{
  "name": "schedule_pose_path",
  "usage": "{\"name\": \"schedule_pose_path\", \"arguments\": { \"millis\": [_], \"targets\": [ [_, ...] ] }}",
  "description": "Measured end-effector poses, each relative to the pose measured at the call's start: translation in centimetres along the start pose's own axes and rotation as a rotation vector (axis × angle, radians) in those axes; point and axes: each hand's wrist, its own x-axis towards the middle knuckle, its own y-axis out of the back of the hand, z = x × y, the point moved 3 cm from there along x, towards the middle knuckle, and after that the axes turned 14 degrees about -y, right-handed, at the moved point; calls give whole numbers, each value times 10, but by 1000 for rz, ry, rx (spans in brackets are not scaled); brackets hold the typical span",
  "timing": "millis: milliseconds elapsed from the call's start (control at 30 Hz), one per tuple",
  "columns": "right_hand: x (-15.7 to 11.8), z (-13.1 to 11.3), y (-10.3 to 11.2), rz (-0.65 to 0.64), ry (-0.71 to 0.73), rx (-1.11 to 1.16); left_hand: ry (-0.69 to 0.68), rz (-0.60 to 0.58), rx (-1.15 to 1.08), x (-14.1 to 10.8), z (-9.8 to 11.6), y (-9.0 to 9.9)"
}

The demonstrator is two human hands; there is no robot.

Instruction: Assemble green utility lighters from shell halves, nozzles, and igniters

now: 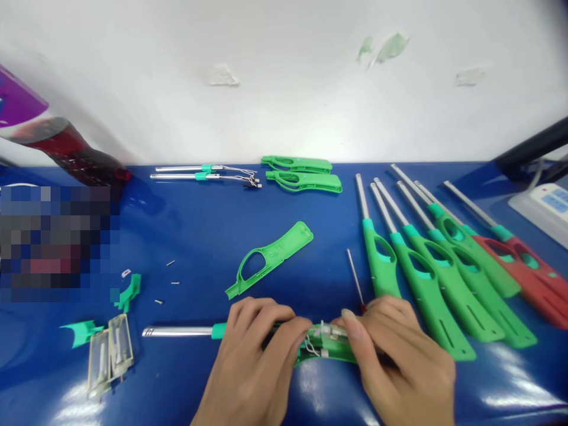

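Note:
An opened green lighter [333, 347], the long-nozzle kind, lies in front of me with its metal tube pointing left. White wires and small inner parts show in its casing. My left hand [260, 361] closes around its neck and trigger area, fingertips near the wires. My right hand [394, 355] grips the handle end, thumb and fingers pressed at the inner parts; what they pinch is partly hidden. Beyond my hands lies a loose green casing half [277, 257]. A thin screwdriver [355, 276] lies by my right hand, its handle mostly hidden.
Several assembled green lighters [439, 296] and red ones [539, 278] lie right. At the wall are casing halves [304, 181] and metal tubes with wires [177, 176]. Left are screws [176, 283], teal triggers [82, 333], clear fuel tanks [109, 355] and a bottle [71, 142].

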Motion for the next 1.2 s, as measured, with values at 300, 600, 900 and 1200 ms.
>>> {"name": "schedule_pose_path", "arguments": {
  "millis": [300,600,900,1200],
  "targets": [
    [2,-2,-1,6,-11,18,10,-1,-38,-2,-1,-1],
    [5,-5,-1,20,-13,39,2,15,-53,-1,-1,-1],
    [2,-3,-1,14,-24,60,12,12,-96,-2,0,0],
    [3,-2,-2,-3,-32,72,37,5,-130,-1,-1,1]
  ]
}}
